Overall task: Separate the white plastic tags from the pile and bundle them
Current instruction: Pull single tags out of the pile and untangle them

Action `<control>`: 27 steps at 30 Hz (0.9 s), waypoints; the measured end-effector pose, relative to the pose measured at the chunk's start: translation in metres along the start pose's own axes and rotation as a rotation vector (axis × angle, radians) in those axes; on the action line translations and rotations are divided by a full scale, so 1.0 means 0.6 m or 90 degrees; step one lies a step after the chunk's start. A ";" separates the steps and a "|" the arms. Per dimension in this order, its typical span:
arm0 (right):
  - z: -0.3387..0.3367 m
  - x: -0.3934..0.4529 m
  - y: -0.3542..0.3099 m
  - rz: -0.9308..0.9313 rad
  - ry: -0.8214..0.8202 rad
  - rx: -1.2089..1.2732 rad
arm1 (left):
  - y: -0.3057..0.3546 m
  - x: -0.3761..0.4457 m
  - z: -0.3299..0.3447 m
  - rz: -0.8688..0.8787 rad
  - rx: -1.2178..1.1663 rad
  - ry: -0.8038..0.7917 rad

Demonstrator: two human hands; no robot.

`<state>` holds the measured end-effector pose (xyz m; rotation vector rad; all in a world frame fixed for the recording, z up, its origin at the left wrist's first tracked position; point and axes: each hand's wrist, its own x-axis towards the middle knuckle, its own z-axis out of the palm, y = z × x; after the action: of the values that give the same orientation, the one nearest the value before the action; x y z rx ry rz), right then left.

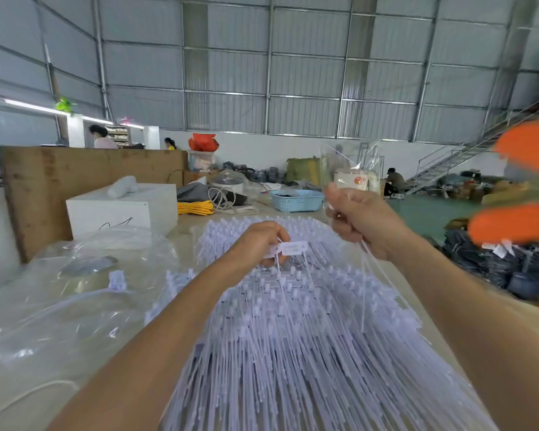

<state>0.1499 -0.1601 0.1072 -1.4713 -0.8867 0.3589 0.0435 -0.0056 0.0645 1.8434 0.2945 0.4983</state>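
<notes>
Blurred orange shapes [523, 185] crowd the right edge. Left hand [262, 244] pinches one white tag [293, 247] above the pile [293, 337] on the surface [181, 231]; right hand [360, 220] grips thin tag tails.

We can read no text anywhere: the white tag [294, 247] pinched in the left hand [260, 244] bears only a blurred grey print, and the white box [122, 209] shows a dark scrawl we cannot make out

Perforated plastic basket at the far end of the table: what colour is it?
Light blue: the perforated plastic basket shows best in the head view, the only view.
</notes>
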 end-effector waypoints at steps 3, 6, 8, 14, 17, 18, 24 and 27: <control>0.046 -0.006 0.035 0.013 -0.037 -0.133 | 0.005 -0.005 0.004 0.034 0.018 0.005; 0.062 -0.007 0.069 0.071 -0.085 -0.081 | 0.003 -0.009 0.000 0.078 0.074 0.015; 0.069 -0.007 0.076 0.078 -0.126 -0.023 | 0.000 -0.010 -0.005 0.083 0.105 0.031; 0.073 0.000 0.060 0.013 -0.065 0.036 | -0.003 -0.006 -0.016 0.032 -0.051 0.077; 0.070 0.002 0.058 0.012 -0.073 0.052 | -0.006 -0.007 -0.012 0.006 -0.090 0.046; 0.071 0.001 0.058 0.008 -0.083 0.053 | -0.006 -0.007 -0.011 0.014 -0.104 0.050; 0.076 -0.003 0.064 -0.233 0.024 -0.224 | 0.009 -0.011 -0.010 -0.042 -0.265 0.018; 0.074 -0.002 0.065 -0.433 0.061 -0.443 | 0.017 -0.015 -0.008 -0.117 -0.322 -0.035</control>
<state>0.1301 -0.1252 0.0640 -1.6638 -1.4476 -0.5750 0.0326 -0.0087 0.0738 1.3223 0.2680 0.3532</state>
